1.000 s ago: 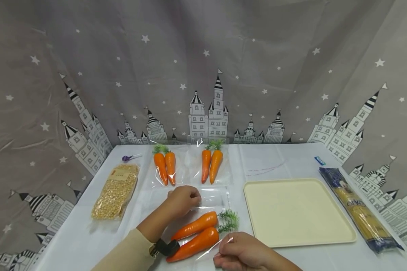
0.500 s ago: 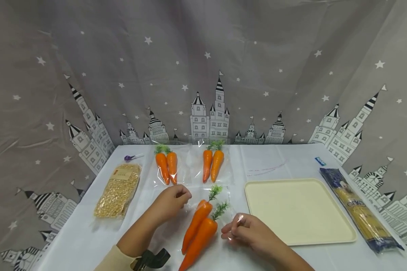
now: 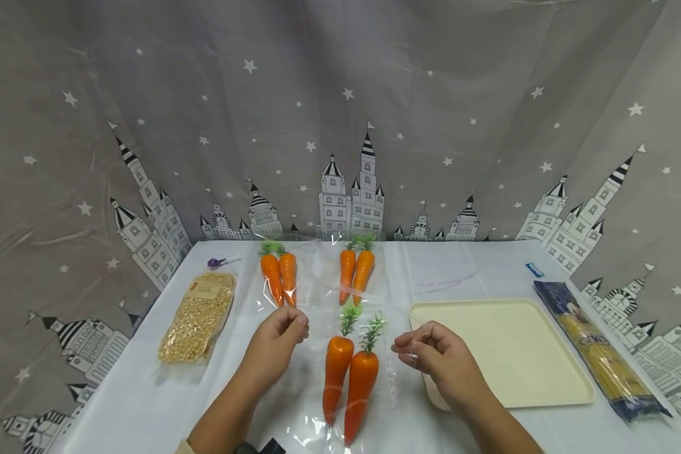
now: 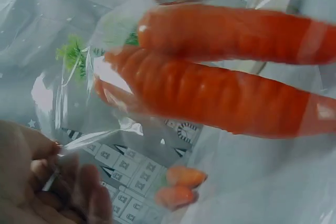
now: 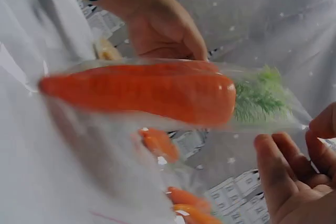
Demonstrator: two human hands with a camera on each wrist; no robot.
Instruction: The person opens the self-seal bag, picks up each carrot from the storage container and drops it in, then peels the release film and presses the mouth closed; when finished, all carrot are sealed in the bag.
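Head view: both hands hold a clear bag (image 3: 318,403) up by its top corners over the white surface (image 3: 136,403). Left hand (image 3: 275,343) pinches the left corner, grip tight on the plastic; right hand (image 3: 439,356) pinches the right corner, fingers curled on it. Two carrots (image 3: 349,378) sit inside the bag, side by side, green tops up, tips down toward the person. Behind them two more bagged carrot pairs (image 3: 279,277) (image 3: 355,272) lie at the far edge. Bag of yellow grains (image 3: 198,315) on the left, purple clip (image 3: 215,261) beyond it. Cream tray (image 3: 516,353) just right of the right hand, pasta packet (image 3: 598,347) further right. Grey castle curtain (image 3: 340,113) behind.

Left wrist view: carrots (image 4: 220,72) blurred, close, wrapped in the bag (image 4: 94,129); left hand (image 4: 42,182) pinches the film at bottom left.

Right wrist view: one carrot (image 5: 142,90) seen sideways in the bag (image 5: 273,124); right hand (image 5: 294,177) at bottom right, fingers curled at the bag edge; left hand (image 5: 157,30) behind.
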